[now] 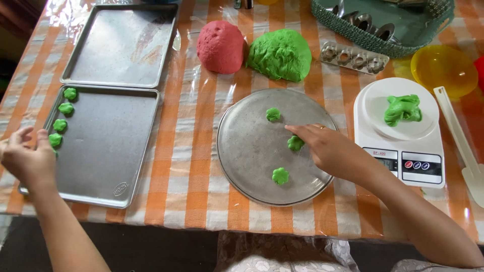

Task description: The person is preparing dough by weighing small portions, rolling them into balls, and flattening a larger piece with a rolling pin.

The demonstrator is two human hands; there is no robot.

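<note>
The right hand (330, 148) pinched a green flower-shaped dough piece (295, 143) on the round metal pan (247, 161), seemingly mid-pickup. The left hand (27, 158), loosely open, rested at the baking tray (106, 146), where it belonged next.

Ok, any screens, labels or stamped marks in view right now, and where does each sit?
Kitchen scale: white, right of the round tray; small grey display with a dark strip above it, three round buttons beside it.
Baking sheet: oval embossed mark near its front right corner.
No packages or signs.
</note>
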